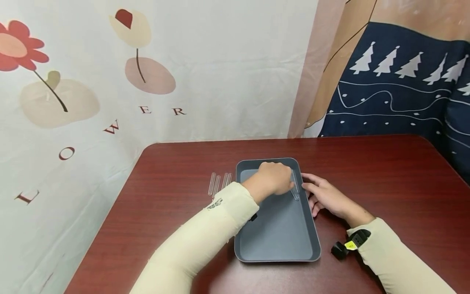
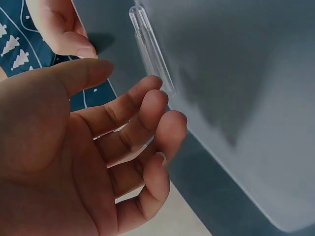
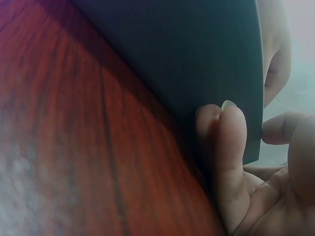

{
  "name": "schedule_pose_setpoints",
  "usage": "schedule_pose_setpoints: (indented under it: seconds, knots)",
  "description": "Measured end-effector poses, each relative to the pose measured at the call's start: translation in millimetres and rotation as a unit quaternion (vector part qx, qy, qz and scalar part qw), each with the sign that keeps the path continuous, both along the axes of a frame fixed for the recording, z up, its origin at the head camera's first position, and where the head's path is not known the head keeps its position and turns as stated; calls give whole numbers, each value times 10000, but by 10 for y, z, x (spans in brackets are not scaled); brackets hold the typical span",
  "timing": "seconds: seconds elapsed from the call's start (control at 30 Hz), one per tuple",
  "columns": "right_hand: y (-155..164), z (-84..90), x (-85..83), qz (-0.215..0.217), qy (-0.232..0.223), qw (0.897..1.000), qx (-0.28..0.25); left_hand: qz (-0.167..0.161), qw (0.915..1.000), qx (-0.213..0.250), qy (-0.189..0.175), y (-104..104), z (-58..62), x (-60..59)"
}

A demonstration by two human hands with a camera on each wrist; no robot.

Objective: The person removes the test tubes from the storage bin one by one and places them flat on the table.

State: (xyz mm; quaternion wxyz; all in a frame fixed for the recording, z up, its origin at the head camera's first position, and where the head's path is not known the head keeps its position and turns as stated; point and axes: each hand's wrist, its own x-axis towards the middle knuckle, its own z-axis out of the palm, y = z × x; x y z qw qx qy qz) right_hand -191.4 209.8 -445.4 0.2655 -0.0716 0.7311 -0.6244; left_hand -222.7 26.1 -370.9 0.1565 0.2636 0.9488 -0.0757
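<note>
The grey rectangular tray lies on the table. My left hand is over its far part, and in the left wrist view the fingers are loosely bent with nothing between them. Just past those fingertips, a clear test tube lies on the tray floor by the right wall; the head view shows clear tubes there, partly hidden by the hand. My right hand is at the tray's right side, its fingers against the outer wall and the thumb at the rim.
Several more clear tubes lie on the table left of the tray, partly behind the left sleeve. The red-brown wooden table extends on both sides. A flower-print cloth and a dark blue tree-print cloth hang behind it.
</note>
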Motion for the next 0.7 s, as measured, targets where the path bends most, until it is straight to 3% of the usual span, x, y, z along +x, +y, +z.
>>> schedule_pose_setpoints:
  seconds: [0.33,0.7]
  knots:
    - [-11,-12,3,20,-29,10000,-7,44,9998,-140,-123,61,-73,-18]
    - [11,-24,-17,33,-24,10000,-20,-95,9965,-40,-827,83,-134,-56]
